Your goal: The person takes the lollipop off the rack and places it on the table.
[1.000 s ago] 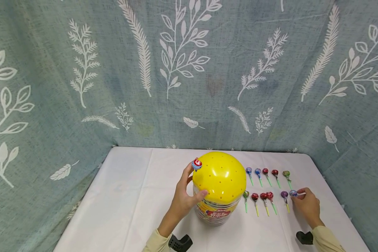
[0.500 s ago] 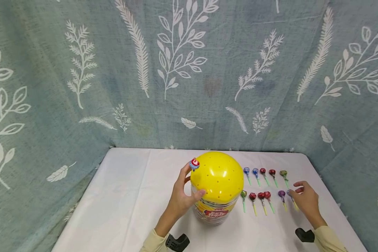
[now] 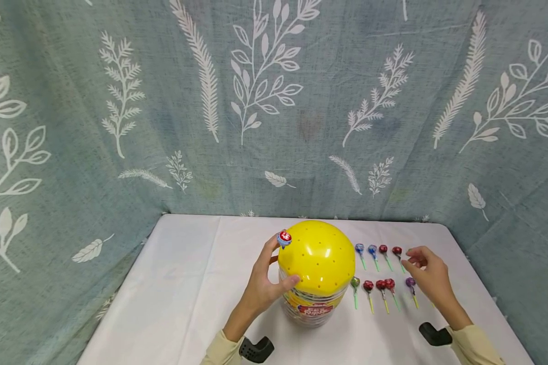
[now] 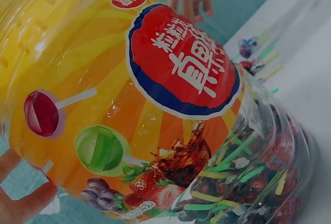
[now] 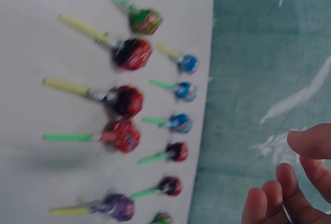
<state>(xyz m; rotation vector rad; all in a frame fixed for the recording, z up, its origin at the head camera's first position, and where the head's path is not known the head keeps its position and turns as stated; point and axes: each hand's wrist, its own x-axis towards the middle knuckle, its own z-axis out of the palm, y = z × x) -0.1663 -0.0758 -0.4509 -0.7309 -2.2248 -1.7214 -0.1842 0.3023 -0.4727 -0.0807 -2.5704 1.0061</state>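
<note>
A tall clear jar (image 3: 314, 310) full of lollipops stands upright, topped by a yellow domed lid (image 3: 319, 253) with small holes. My left hand (image 3: 260, 289) grips it at the lid's left side, thumb in front, fingers partly hidden behind. By those fingertips a blue-and-red lollipop (image 3: 284, 239) shows at the lid's edge; whether it is held or stuck in a hole I cannot tell. Over the right end of the back lollipop row is my right hand (image 3: 431, 276). Its fingers (image 5: 289, 182) are loosely bent and apart, with nothing between them in the right wrist view.
Two rows of wrapped lollipops lie right of the jar, including a blue one (image 3: 360, 248) at the back and a purple one (image 3: 410, 283) in front. White cloth (image 3: 173, 294) covers the table. A leaf-patterned curtain (image 3: 301, 167) rises behind it.
My right hand has let go of a blue lollipop in the front row and moved away from me, to the back row's right end. The left hand stays on the jar.
</note>
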